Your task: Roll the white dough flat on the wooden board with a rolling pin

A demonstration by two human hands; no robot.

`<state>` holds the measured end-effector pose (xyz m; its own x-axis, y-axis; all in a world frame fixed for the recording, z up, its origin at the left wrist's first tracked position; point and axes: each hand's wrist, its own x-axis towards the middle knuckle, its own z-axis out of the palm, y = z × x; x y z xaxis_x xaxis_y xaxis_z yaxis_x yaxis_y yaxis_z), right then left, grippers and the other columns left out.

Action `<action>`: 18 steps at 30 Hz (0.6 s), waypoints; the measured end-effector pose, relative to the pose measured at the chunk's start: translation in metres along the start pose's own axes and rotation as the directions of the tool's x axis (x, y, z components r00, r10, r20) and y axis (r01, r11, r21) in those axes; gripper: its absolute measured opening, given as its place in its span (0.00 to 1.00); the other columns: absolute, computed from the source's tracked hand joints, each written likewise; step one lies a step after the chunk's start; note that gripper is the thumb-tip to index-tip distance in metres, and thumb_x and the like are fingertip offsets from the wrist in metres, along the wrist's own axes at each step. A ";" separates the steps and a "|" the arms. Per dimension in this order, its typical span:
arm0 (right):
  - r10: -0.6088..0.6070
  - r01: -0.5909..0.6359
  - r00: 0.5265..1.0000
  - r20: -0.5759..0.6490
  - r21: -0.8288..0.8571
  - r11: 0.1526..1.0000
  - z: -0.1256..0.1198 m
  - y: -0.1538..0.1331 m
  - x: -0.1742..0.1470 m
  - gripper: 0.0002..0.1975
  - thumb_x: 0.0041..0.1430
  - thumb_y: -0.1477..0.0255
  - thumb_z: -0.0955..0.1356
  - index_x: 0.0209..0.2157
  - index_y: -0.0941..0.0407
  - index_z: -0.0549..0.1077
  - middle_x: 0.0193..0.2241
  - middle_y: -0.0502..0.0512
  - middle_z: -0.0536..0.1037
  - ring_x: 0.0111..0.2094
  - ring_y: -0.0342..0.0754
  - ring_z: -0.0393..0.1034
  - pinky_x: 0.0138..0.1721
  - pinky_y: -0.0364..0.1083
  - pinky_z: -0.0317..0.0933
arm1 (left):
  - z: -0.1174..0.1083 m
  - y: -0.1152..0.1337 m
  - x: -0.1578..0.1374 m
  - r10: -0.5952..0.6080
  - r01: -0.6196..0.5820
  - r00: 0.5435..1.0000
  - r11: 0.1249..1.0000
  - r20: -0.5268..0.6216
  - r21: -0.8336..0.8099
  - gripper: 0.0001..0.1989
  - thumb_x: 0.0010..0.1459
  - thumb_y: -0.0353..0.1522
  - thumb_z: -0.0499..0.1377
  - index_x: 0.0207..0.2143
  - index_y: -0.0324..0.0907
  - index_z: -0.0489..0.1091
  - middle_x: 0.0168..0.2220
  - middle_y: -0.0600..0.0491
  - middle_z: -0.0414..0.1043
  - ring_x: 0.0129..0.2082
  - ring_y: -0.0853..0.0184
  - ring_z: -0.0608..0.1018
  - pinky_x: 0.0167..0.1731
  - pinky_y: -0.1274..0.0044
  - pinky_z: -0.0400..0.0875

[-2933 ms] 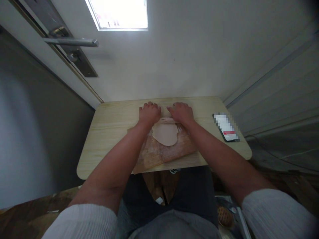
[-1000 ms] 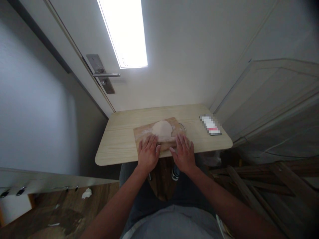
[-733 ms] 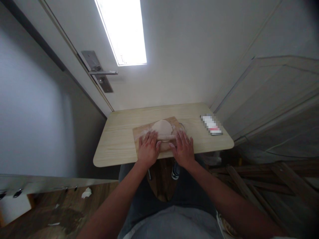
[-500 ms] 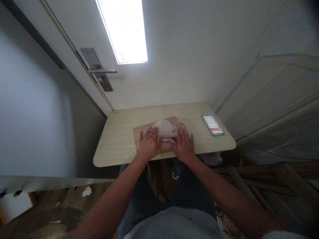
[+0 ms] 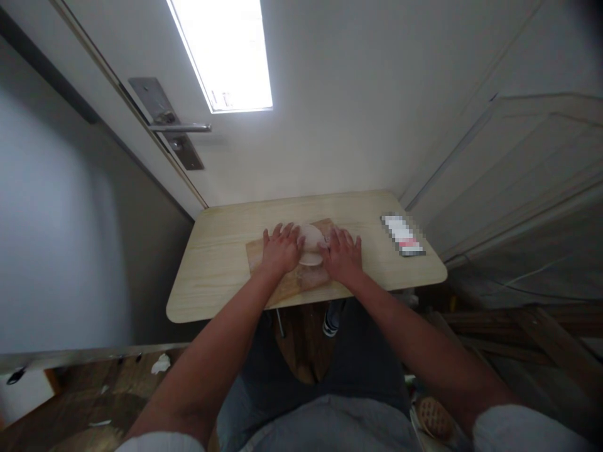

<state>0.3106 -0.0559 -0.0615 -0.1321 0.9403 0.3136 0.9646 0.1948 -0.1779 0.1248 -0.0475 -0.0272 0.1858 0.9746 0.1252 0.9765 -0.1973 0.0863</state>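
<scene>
A round, flattened piece of pale dough (image 5: 311, 233) lies on a wooden board (image 5: 288, 287). Across it runs a pale bar that looks like a rolling pin, mostly covered by my hands and hard to separate from the dough. My left hand (image 5: 282, 250) lies palm down at its left end, fingers stretched forward and apart. At the right end my right hand (image 5: 343, 254) rests the same way, with its thumb pointing inward over the dough. Neither hand wraps round anything that I can see.
The board sits on a light wooden table (image 5: 211, 263) against a white door with a metal handle (image 5: 181, 127). A phone with a blurred screen (image 5: 402, 235) lies on the table's right side. Wooden beams (image 5: 509, 320) stand low on the right.
Both hands have slid slightly forward over the dough, and more of the board's near part shows. The view has shifted a little.
</scene>
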 end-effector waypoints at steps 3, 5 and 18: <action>0.011 -0.011 1.000 0.006 -0.008 1.000 0.000 0.000 0.011 0.30 0.71 0.56 0.52 0.65 0.59 0.60 0.65 0.66 0.62 0.65 0.62 0.53 0.63 0.68 0.38 | 0.001 -0.002 0.011 -0.005 0.005 1.000 1.000 0.003 -0.004 0.28 0.70 0.45 0.35 0.66 0.52 0.58 0.69 0.52 0.56 0.68 0.52 0.56 0.63 0.48 0.47; 0.013 -0.013 1.000 0.010 -0.011 1.000 -0.001 0.001 0.018 0.30 0.71 0.56 0.52 0.65 0.58 0.60 0.65 0.65 0.62 0.64 0.62 0.53 0.63 0.68 0.38 | 0.003 -0.003 0.020 -0.005 0.005 1.000 1.000 0.002 -0.002 0.28 0.70 0.44 0.35 0.65 0.52 0.59 0.68 0.51 0.57 0.67 0.51 0.57 0.63 0.47 0.48; 0.099 -0.092 0.983 0.155 -0.047 0.995 0.003 0.008 0.079 0.29 0.69 0.53 0.55 0.65 0.52 0.62 0.65 0.60 0.64 0.63 0.63 0.55 0.61 0.65 0.48 | 0.011 -0.017 0.081 0.010 -0.007 0.997 0.999 0.080 -0.043 0.27 0.69 0.45 0.37 0.65 0.53 0.59 0.68 0.49 0.56 0.65 0.50 0.60 0.59 0.44 0.53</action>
<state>0.3073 0.0205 -0.0411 -0.0702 0.9868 0.1462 0.9823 0.0939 -0.1619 0.1247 0.0357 -0.0295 0.2037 0.9779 0.0470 0.9698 -0.2081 0.1274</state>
